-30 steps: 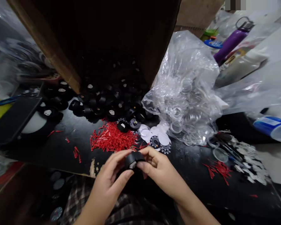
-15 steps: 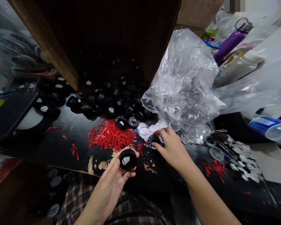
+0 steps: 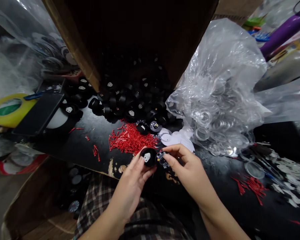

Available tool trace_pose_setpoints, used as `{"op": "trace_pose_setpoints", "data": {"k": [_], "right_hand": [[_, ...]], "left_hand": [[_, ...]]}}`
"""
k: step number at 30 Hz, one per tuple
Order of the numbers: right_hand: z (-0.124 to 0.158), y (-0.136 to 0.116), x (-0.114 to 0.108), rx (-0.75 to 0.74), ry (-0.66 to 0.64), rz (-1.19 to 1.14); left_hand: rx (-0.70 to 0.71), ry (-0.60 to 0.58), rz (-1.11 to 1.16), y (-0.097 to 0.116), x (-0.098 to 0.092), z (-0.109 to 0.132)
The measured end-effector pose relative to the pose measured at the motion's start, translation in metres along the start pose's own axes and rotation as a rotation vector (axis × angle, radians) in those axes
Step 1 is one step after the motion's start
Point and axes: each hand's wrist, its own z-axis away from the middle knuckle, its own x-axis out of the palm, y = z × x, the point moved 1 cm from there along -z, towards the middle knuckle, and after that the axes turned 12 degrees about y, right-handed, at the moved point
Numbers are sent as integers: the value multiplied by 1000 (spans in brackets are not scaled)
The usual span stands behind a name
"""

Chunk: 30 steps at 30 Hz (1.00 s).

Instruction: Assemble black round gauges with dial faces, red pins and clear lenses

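1. Your left hand (image 3: 131,186) is closed on a black round cap (image 3: 148,157), held by its rim above the near edge of the black table (image 3: 90,146).
2. Your right hand (image 3: 190,170) pinches a printed dial disc (image 3: 162,158), just beside the cap.
3. The step in hand seems to be joining the two.
4. The next move probably calls for laying the disc flat and centred on the cap.
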Motion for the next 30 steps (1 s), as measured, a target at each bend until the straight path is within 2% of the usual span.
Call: {"op": "trace_pose_setpoints", "data": {"k": [3, 7, 11, 15, 21, 26, 30], "right_hand": [[4, -7, 7, -79, 60, 53], [4, -10, 11, -81, 12, 129], [1, -7, 9, 37, -67, 63], [2, -6, 9, 158, -85, -67], [3, -2, 9, 268, -81, -166], [5, 7, 7, 170, -97, -16], [20, 13, 2, 92, -137, 66]], "left_hand": [[1, -20, -40, -7, 2, 4], [63, -35, -117, -11, -2, 4], [87, -97, -166, -10, -6, 1], [72, -110, -160, -11, -7, 0], [29, -63, -158, -12, -6, 0], [69, -109, -201, -14, -5, -1], [116, -125, -341, -18, -11, 2]]}}
